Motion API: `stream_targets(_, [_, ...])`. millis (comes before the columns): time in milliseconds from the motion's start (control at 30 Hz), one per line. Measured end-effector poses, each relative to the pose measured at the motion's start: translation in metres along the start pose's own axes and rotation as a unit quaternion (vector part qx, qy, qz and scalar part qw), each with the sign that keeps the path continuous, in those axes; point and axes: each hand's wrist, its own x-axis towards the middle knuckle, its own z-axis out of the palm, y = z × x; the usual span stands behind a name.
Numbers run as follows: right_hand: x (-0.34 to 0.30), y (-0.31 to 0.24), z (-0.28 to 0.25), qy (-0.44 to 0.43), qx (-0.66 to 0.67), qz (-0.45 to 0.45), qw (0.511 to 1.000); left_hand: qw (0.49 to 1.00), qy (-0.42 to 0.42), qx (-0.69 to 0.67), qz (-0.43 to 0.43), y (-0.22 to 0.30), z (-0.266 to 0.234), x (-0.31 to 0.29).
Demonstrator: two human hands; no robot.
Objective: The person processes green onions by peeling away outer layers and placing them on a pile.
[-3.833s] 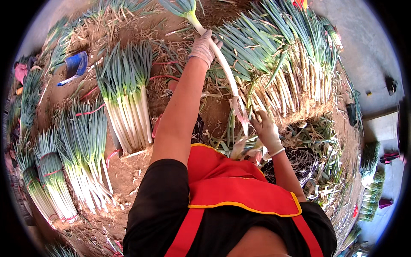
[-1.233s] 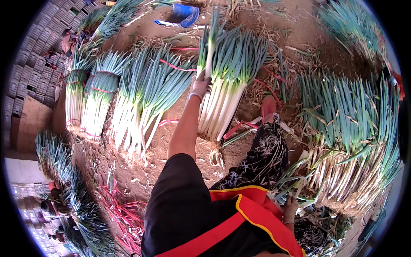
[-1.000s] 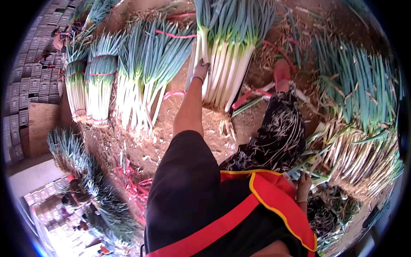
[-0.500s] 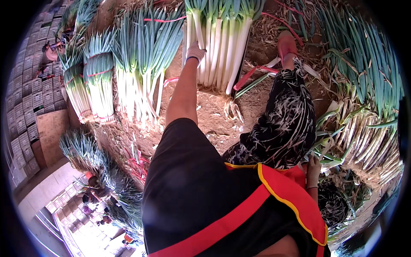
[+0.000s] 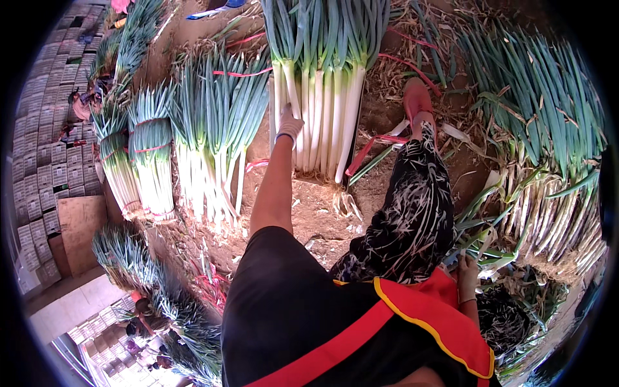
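My left hand (image 5: 289,124), in a pale glove, reaches forward to the left side of a row of long green onions (image 5: 320,122) with thick white stems and green tops. Its fingers are closed around the lower part of a slightly slanted onion stalk (image 5: 291,84) lying on top of the others. The row rests on a dark-edged board (image 5: 350,158), with roots toward me. At my right side, my right hand (image 5: 468,274), also gloved, is closed beside loose green leaves (image 5: 496,258). What it grips is too small to make out.
Tied onion bundles (image 5: 152,155) and a loose upright pile (image 5: 216,142) are on the left. A large heap of untrimmed onions (image 5: 535,129) lies on the right. Red ribbons (image 5: 374,151) and dry husks litter the soil around my outstretched foot (image 5: 418,100). Stacked crates (image 5: 45,142) line the far left.
The view has tipped forward, so everything sits lower in the picture and more of the onion tops shows. My left hand stays at about the same place on the white stems.
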Motion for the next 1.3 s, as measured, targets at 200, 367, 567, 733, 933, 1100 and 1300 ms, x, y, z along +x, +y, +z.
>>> stream_targets(200, [-0.007,-0.068,-0.016,-0.051,0.038,0.073,0.995,0.94,-0.161,-0.257,-0.156,0.033,-0.029,0.025])
stream_targets(367, [-0.002,-0.04,-0.011,-0.085,-0.041,0.06,0.994,0.941,-0.076,-0.306,-0.124,0.021,-0.033,0.016])
stream_targets(567, [0.001,-0.008,0.004,-0.016,-0.041,-0.065,0.997,0.994,0.032,0.071,-0.075,0.069,-0.023,-0.011])
stream_targets(733, [-0.005,-0.052,-0.006,-0.039,0.098,0.13,0.986,0.968,-0.053,0.226,-0.096,0.098,-0.025,-0.014])
stream_targets(933, [-0.005,-0.016,0.007,0.001,-0.216,-0.233,0.948,0.966,-0.064,0.248,-0.036,0.082,-0.006,0.003])
stream_targets(1100, [0.004,-0.036,0.004,-0.037,-0.095,0.005,0.995,0.99,-0.001,0.085,0.114,0.021,0.012,0.001])
stream_targets(1300, [-0.001,-0.057,-0.009,-0.009,-0.057,-0.04,0.998,0.97,-0.101,0.219,-0.014,0.112,0.001,-0.031])
